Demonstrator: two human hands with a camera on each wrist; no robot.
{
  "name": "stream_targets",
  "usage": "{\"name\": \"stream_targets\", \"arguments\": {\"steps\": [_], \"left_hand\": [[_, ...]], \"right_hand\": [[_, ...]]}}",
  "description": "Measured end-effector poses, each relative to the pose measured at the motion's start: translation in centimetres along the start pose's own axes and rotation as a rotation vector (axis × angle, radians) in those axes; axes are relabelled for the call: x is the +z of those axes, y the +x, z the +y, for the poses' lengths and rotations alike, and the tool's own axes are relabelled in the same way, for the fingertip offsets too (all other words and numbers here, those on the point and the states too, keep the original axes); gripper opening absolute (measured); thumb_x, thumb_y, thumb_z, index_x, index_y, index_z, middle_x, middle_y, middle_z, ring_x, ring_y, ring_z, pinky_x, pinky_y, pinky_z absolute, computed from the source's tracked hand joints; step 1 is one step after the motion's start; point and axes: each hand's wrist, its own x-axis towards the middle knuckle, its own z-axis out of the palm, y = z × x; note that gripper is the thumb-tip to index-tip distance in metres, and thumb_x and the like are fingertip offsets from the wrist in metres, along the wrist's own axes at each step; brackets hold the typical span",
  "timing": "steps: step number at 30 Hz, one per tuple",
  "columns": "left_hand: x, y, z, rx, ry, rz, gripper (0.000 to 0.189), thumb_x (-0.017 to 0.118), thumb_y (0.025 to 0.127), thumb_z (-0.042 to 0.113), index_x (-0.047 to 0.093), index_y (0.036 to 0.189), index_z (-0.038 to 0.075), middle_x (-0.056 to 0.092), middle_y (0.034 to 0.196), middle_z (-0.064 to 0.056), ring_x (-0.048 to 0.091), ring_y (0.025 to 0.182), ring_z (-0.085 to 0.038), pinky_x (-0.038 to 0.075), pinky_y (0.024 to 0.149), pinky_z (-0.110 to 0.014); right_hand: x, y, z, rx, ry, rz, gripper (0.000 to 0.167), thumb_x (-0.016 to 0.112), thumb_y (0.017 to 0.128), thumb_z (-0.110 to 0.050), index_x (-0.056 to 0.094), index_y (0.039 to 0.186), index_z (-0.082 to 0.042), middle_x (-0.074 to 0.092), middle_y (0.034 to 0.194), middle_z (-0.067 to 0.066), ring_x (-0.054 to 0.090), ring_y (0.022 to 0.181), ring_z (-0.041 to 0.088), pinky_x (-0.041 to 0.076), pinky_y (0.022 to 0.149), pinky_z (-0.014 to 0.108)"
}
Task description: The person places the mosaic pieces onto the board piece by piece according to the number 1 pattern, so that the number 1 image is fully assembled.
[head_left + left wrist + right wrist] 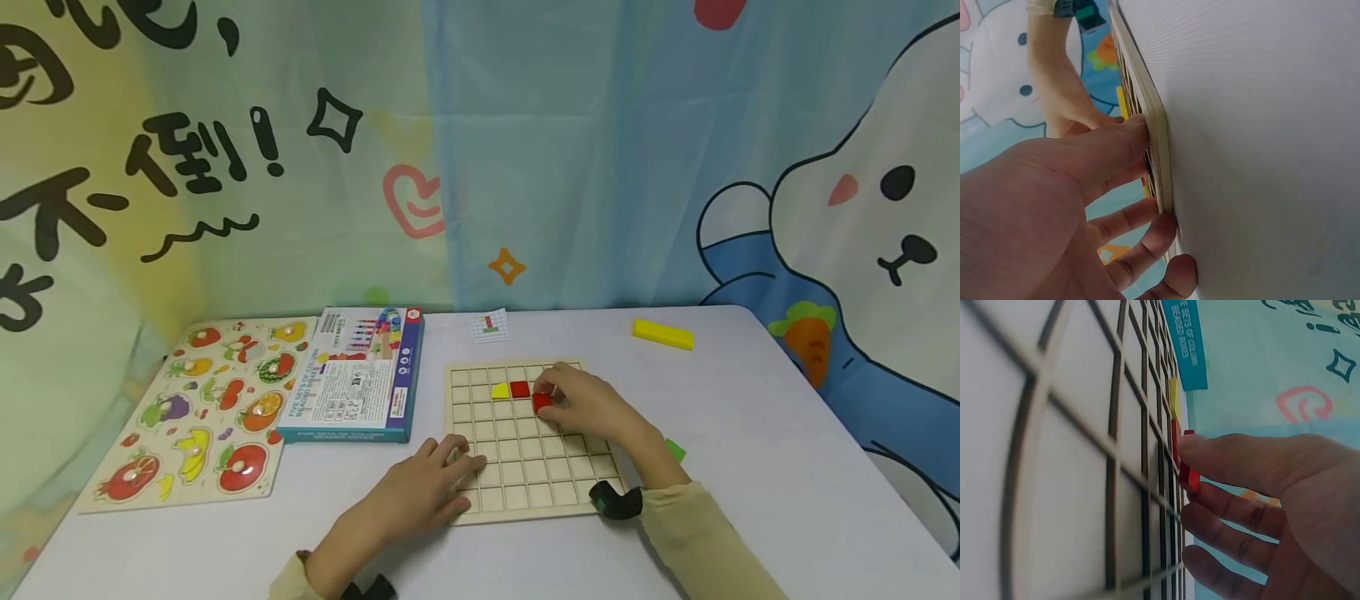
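A wooden grid board (506, 497) lies on the table, with a yellow square tile (500, 391) and a red square tile (519, 389) side by side in its upper cells. My right hand (581, 402) pinches another red square tile (542, 402) between thumb and fingers, just beside and below the placed red one. In the right wrist view this held red tile (1189, 472) is tilted on edge over the grid. My left hand (420, 483) rests on the board's left edge. In the left wrist view its fingers (1147, 240) are spread along the wooden rim.
A small pattern card (490, 326) lies behind the board. A yellow bar (663, 334) is at the back right, and a green piece (676, 450) shows partly behind the right forearm. To the left are a flat box (345, 375) and a fruit puzzle board (202, 408).
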Motion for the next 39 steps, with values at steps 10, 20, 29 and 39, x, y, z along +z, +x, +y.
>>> {"name": "stream_targets", "arguments": {"steps": [10, 20, 29, 39], "left_hand": [[0.0, 0.2, 0.3, 0.018, 0.011, 0.005, 0.045, 0.059, 0.092, 0.034, 0.049, 0.134, 0.023, 0.044, 0.133, -0.004, 0.05, 0.107, -0.022, 0.051, 0.075, -0.034], [-0.2, 0.3, 0.5, 0.012, 0.013, -0.001, 0.045, 0.059, 0.092, 0.034, 0.049, 0.134, 0.023, 0.044, 0.133, -0.004, 0.05, 0.106, -0.022, 0.05, 0.075, -0.033], [-0.2, 0.2, 0.4, 0.006, 0.0, -0.008, 0.046, 0.059, 0.092, 0.034, 0.048, 0.135, 0.024, 0.043, 0.135, -0.004, 0.049, 0.107, -0.022, 0.05, 0.073, -0.034], [-0.3, 0.0, 0.1, -0.004, -0.016, -0.017, 0.046, 0.058, 0.092, 0.034, 0.047, 0.136, 0.023, 0.042, 0.136, -0.004, 0.049, 0.107, -0.022, 0.05, 0.073, -0.034]], "right_hand": [[0.6, 0.9, -1.0, -0.009, -0.021, -0.014, 0.018, 0.069, 0.085, -0.015, 0.063, 0.102, -0.012, 0.063, 0.094, -0.001, 0.056, 0.082, 0.012, 0.046, 0.072, 0.029], [1.1, 1.2, -1.2, -0.056, -0.018, -0.034, 0.014, 0.066, 0.087, -0.012, 0.064, 0.1, -0.015, 0.061, 0.097, -0.003, 0.056, 0.084, 0.011, 0.046, 0.073, 0.029], [0.4, 0.1, 0.2, -0.057, 0.043, -0.006, 0.012, 0.063, 0.09, -0.016, 0.063, 0.102, -0.014, 0.061, 0.098, -0.003, 0.058, 0.088, 0.012, 0.047, 0.074, 0.029], [-1.5, -1.8, 2.9, 0.009, 0.093, 0.007, 0.012, 0.061, 0.092, -0.017, 0.063, 0.102, -0.011, 0.061, 0.097, -0.002, 0.057, 0.088, 0.013, 0.048, 0.073, 0.027]]}}
